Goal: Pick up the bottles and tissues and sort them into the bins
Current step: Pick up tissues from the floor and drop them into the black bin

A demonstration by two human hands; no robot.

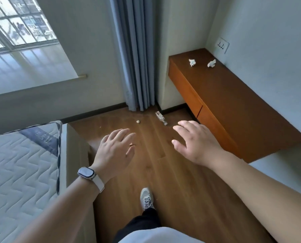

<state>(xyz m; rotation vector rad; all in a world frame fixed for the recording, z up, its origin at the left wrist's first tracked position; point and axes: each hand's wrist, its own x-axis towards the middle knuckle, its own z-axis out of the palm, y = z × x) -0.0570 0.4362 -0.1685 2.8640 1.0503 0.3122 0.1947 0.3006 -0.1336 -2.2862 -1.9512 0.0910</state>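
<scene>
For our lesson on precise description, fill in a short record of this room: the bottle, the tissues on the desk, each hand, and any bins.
bottle: lying on its side on the floor, near the curtain
tissues: two, crumpled, apart, on the wooden desk
small pale scrap: on the floor, too small to identify
left hand: open, empty, watch on wrist
right hand: open, empty
bins: none in view

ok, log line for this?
left hand: open, empty | right hand: open, empty | bottle: lying on floor | tissues: two on shelf | bins: unseen
</scene>
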